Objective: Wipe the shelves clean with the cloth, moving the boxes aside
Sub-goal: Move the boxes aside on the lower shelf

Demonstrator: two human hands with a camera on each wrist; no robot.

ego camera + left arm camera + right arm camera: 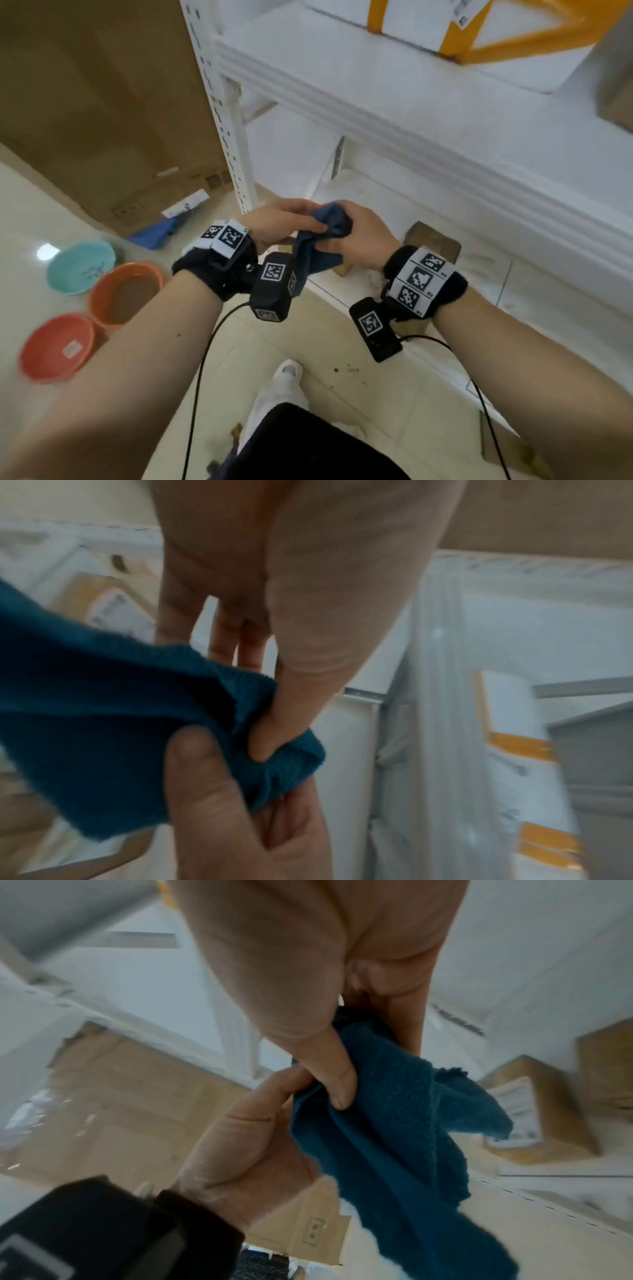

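Observation:
A dark blue cloth (pixel 327 236) hangs bunched between both hands in front of the white shelf unit (pixel 394 137). My left hand (pixel 308 222) pinches one edge of it between thumb and fingers, and my right hand (pixel 339 236) grips the bunched top. In the left wrist view the left thumb presses into the cloth (pixel 120 710). In the right wrist view the right thumb is clamped on the cloth (pixel 394 1123). A small brown box (pixel 435 243) lies on the dusty bottom shelf just beyond my right hand. A white box with orange tape (pixel 421 20) sits on the shelf above.
Three bowls stand on the floor at left: teal (pixel 80 267), orange (pixel 125 291), coral (pixel 56 346). A large cardboard box (pixel 102 102) stands beside the shelf post (pixel 233 144), with another blue cloth (pixel 154 233) at its foot. Crumbs dot the tiles near my shoe (pixel 287 377).

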